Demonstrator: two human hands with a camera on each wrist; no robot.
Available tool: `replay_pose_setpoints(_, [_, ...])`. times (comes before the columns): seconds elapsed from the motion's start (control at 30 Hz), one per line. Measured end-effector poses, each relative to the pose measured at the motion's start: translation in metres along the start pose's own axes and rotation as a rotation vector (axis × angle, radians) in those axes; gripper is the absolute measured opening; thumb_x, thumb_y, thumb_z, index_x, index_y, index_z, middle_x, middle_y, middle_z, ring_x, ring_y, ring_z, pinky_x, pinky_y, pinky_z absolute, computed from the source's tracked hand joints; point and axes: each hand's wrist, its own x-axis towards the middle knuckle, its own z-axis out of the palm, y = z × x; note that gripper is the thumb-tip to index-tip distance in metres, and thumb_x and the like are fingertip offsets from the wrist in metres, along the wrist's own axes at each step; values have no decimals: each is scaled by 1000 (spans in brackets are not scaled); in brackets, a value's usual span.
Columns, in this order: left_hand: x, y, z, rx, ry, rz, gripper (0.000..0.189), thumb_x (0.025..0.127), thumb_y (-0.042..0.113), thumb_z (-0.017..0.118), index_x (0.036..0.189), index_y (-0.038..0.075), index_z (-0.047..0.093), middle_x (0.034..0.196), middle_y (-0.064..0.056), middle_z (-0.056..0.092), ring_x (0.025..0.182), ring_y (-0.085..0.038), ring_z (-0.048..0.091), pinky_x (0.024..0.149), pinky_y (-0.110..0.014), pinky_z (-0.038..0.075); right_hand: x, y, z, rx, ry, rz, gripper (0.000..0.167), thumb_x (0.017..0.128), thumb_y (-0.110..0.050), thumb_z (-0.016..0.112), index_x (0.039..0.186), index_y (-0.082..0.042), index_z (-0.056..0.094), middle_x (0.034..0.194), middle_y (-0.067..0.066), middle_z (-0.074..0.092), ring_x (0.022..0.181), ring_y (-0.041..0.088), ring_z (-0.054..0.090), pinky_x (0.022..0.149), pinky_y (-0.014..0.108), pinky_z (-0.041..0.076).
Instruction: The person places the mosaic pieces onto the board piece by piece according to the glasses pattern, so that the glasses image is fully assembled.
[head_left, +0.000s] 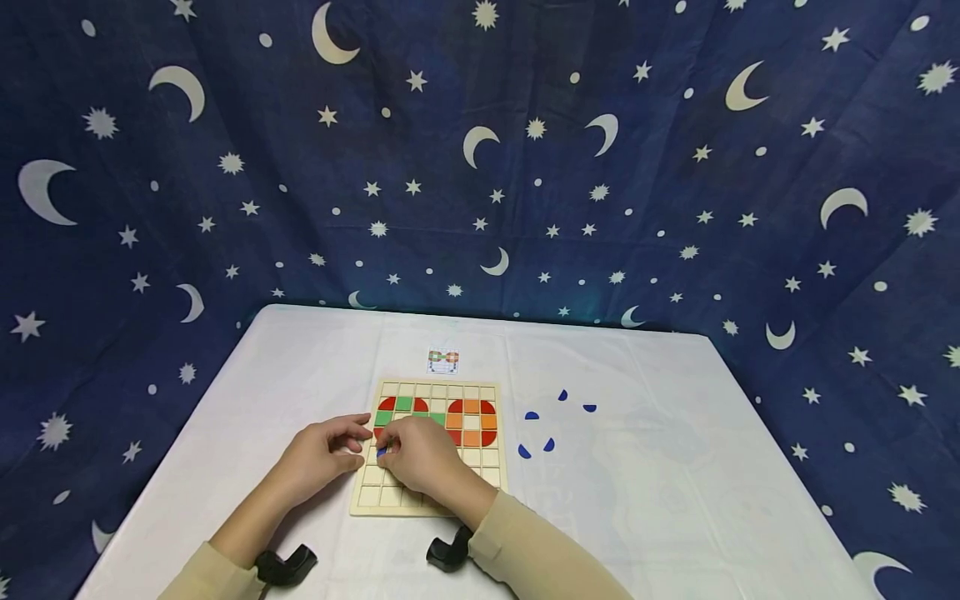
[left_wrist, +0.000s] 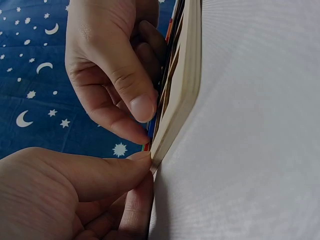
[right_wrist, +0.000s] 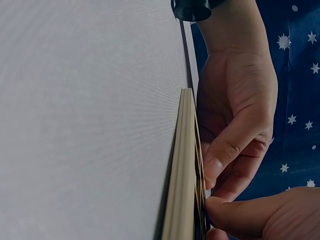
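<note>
A wooden grid board (head_left: 489,477) lies on the white table, with red, green and orange pieces set in its upper rows. My right hand (head_left: 420,454) is over the board's left side, thumb and index finger pinching a small blue half-circle piece (head_left: 381,452) at a left-column cell. Most of that piece is hidden by the fingertips; a blue sliver shows under the thumb in the left wrist view. With loosely bent fingers, my left hand (head_left: 318,454) rests against the board's left edge, its thumb (left_wrist: 125,172) touching the rim.
Several blue half-circle pieces (head_left: 532,415) lie scattered to the right of the board. Behind it is a small pattern card (head_left: 442,360) with a coloured design. A dark blue curtain (head_left: 540,208) with moons and stars hangs past the table's far edge.
</note>
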Motion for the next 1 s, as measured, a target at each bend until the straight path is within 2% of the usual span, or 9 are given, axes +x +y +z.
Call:
replay_pose_setpoints(0.27, [0,-1,-1,-15,-5,4,29,86,5,83,112,16,80,148,-4,70,90,-3,66,84,-20,50,-1,-2,-1,-3,-13,6,8,89,-17,84,96,-22,82,70,-16,57,67,0,50,63,18,41])
replay_pose_setpoints(0.57, [0,0,-1,2,0,-9,29,86,6,83,112,18,80,148,-2,69,91,-4,66,87,-22,49,-4,5,-13,127,-79,4,17,91,-12,83,106,-19,80,72,-13,58,65,1,50,62,19,43])
replay_pose_setpoints(0.73, [-1,2,-1,-5,4,-11,29,86,6,83,113,17,81,149,-4,68,90,-5,66,85,-21,49,-10,17,-25,117,-52,-3,16,91,-13,82,106,-19,81,74,-13,58,69,1,51,67,20,44])
replay_pose_setpoints(1.0, [-2,3,1,-14,11,-29,29,86,5,83,112,17,80,150,-4,68,91,-7,65,85,-22,48,-30,47,-53,144,-2,39,11,93,-12,80,103,-18,80,76,-10,59,71,5,52,67,23,45])
